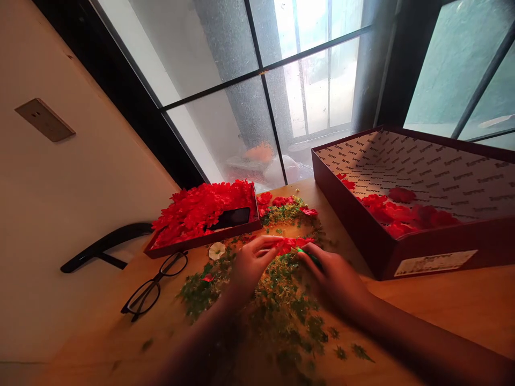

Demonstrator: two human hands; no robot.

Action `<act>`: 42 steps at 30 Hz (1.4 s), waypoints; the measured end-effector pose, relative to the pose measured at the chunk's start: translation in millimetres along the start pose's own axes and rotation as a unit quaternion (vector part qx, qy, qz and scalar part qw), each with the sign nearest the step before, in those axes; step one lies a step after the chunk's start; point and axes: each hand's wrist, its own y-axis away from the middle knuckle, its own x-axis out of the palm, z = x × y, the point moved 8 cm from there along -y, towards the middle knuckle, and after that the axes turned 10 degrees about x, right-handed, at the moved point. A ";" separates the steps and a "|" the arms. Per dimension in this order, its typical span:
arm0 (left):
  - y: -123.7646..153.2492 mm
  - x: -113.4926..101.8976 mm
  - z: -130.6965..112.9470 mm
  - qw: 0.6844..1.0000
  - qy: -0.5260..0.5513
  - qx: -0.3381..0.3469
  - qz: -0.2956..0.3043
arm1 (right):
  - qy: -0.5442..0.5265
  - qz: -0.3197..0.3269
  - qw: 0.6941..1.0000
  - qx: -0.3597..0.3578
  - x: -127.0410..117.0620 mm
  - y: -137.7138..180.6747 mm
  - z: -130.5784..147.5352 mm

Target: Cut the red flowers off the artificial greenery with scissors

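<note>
Right hand looks closed on a green plastic stem, pressed up against a red artificial flower. Left hand has its fingers laid across the flower, but whether they clench it I cannot tell (blur and the knuckles hide the contact). Step in hand: both hands working flower and stem together, above a loose heap of green plastic sprigs in the middle of the wooden desk. Toward the desk's back edge, a shallow red tray is packed with red flowers, with a black phone lying on top. At the right corner, a large dark-red box with a white printed lining holds a thinner scatter of red flowers. A white flower sits just beside the tray, and black glasses lie open toward the left edge
</note>
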 end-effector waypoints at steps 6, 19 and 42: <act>0.2 5.6 -14.2 0.999 0.014 0.003 0.040 | -0.040 0.001 0.999 -0.027 -2.6 -0.5 3.5; -2.0 0.5 -7.5 0.996 0.007 -0.025 0.090 | -0.068 0.033 0.994 -0.085 -3.4 5.0 16.5; 0.3 0.6 -40.1 0.980 -0.083 0.036 0.180 | -0.016 0.071 0.985 -0.159 4.6 17.0 26.0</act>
